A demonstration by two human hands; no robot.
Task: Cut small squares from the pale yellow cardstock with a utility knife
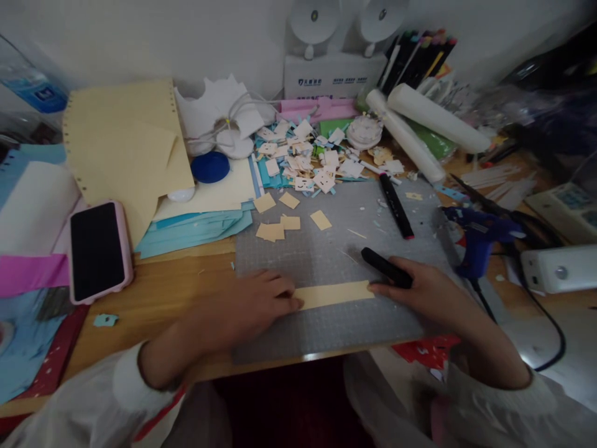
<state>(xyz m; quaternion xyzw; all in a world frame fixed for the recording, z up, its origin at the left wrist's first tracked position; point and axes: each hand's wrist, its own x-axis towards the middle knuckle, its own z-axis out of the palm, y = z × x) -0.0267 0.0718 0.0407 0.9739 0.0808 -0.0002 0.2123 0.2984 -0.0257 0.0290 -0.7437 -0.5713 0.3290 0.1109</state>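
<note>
A narrow cream paper strip (334, 295) lies across the grey cutting mat (280, 333). My left hand (254, 305) rests at its left end, the fingers closed together and pressing the paper down. In my right hand (424, 289) is a black pen-shaped tool (386, 267), its rounded end pointing up and left; its other end is hidden in the palm. The right fingertips touch the strip's right end. Beyond the strip lie several small cut cream paper pieces (320, 219) and a black marker (395, 206) with pink ends.
Small paper cards with drawn faces (303, 162) are heaped at the back. Left are a phone (97, 252), cream sheets (116, 149), blue paper (196, 233) and a blue lid (210, 167). A blue glue gun (480, 239), its cable and a white power bank (559, 269) lie right.
</note>
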